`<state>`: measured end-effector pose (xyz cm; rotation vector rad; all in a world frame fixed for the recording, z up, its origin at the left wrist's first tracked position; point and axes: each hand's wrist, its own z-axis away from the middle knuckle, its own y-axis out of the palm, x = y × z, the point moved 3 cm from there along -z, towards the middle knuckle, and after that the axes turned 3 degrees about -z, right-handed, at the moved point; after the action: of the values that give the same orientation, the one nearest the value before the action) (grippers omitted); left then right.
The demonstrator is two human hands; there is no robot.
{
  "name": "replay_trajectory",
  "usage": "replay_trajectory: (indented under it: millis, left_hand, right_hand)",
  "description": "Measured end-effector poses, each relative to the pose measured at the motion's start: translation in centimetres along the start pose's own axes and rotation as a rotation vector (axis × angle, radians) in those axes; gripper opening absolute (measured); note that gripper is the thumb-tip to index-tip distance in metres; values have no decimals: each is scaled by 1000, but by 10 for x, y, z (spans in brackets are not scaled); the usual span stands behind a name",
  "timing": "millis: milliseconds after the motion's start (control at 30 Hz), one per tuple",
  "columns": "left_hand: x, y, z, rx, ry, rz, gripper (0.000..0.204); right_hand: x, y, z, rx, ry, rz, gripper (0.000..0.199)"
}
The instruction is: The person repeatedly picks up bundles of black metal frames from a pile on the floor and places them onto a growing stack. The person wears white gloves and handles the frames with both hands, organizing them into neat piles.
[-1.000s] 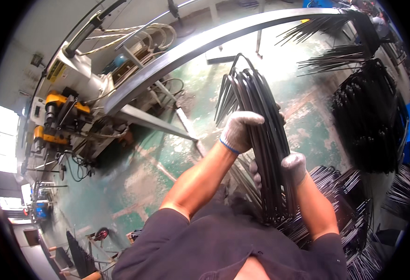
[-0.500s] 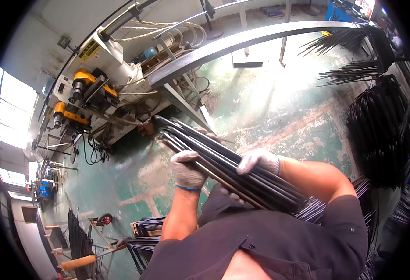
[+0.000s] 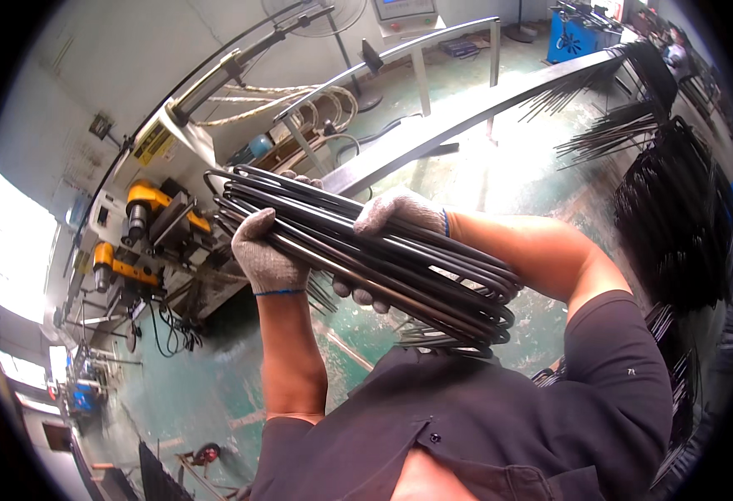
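Gloved hands (image 3: 273,260) (image 3: 404,213) gripping bent black rods (image 3: 416,280), steel beam (image 3: 475,117) just beyond, yellow machine parts (image 3: 147,197) left, rod stack (image 3: 675,221) right

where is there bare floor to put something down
Bare green floor shows between the left forearm and the yellow machinery. Another patch lies between the right forearm and metal beam, left of the hanging rods. Crowded: the machinery, those rods, and the rod bundle gripped by left hand and right hand.
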<state>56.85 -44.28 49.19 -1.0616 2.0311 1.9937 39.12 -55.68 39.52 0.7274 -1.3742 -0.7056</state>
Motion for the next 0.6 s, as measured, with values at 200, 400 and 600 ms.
replay_trajectory:
  millis: [200,400,600]
  left_hand:
    - [41,-1,-96,-108,-234,-100,56]
    - [142,16,-201,46,-546,-511,23]
    - [231,49,-279,255,-740,-825,29]
  right_hand:
    - [58,36,30,72,64,-240,58]
    - [96,-16,119,-684,-206,588,47]
    - [54,23,172,-1608,-195,1392,130]
